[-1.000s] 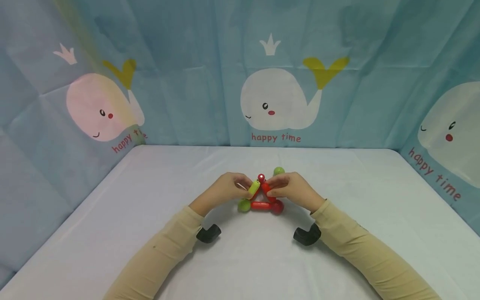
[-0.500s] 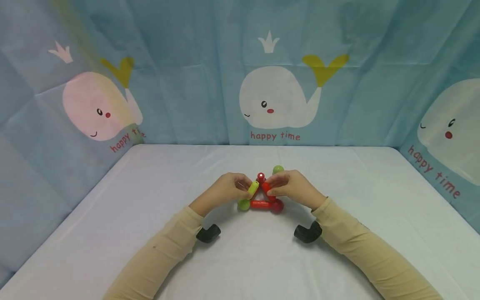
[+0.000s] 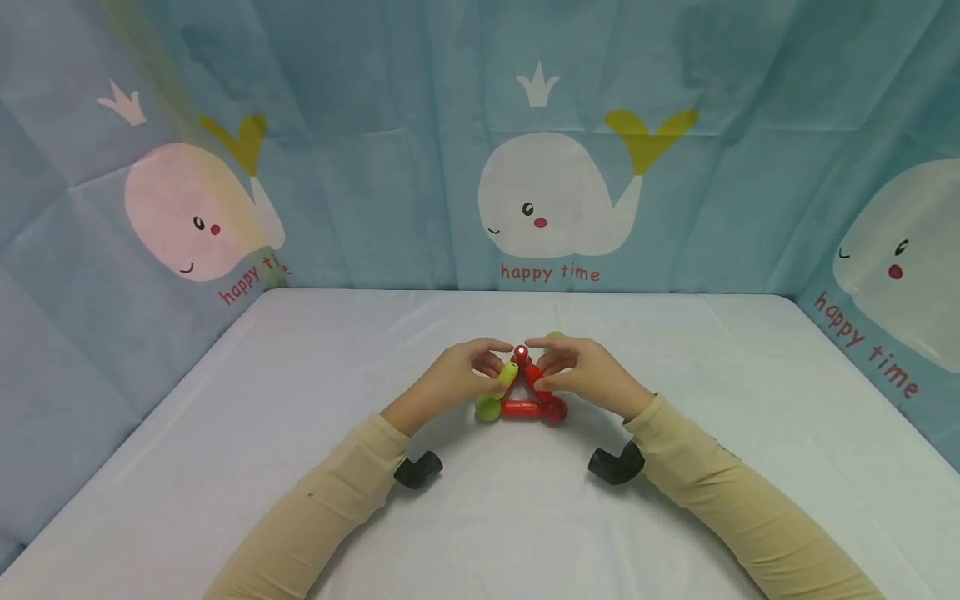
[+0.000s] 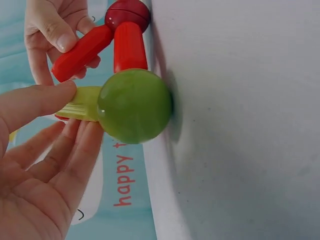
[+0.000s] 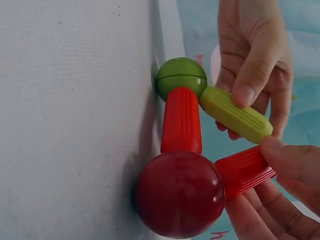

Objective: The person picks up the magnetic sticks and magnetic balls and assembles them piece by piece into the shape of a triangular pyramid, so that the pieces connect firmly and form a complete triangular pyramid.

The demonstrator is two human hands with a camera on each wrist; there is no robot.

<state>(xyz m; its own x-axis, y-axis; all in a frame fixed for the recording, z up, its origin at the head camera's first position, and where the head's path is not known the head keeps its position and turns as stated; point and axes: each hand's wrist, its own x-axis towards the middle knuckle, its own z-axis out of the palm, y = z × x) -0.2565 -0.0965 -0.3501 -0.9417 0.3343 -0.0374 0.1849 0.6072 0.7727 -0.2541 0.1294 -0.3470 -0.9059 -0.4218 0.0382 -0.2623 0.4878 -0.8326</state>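
My left hand (image 3: 463, 368) pinches a yellow-green rod (image 5: 237, 114) that slants up from a green ball (image 4: 135, 106). My right hand (image 3: 591, 375) pinches a red rod (image 4: 82, 52), which slants up from a dark red ball (image 5: 180, 195). A second red rod (image 3: 521, 409) lies between the two balls, joining them along the table. The slanted rods lean toward each other. Both index fingers reach toward a red piece with a pale round end (image 3: 521, 352), standing behind the rods' upper ends. What lies beneath that piece is partly hidden.
Another green ball (image 3: 555, 334) shows only its top behind the right hand. Black curved pieces (image 3: 418, 470) sit by each wrist. A white cloth covers the table (image 3: 300, 367), and a blue whale-print curtain (image 3: 405, 167) hangs behind it.
Both index fingers have lifted and stretched toward the red piece at the top, while each hand keeps its rod. The right fingers now cover more of the far green ball.
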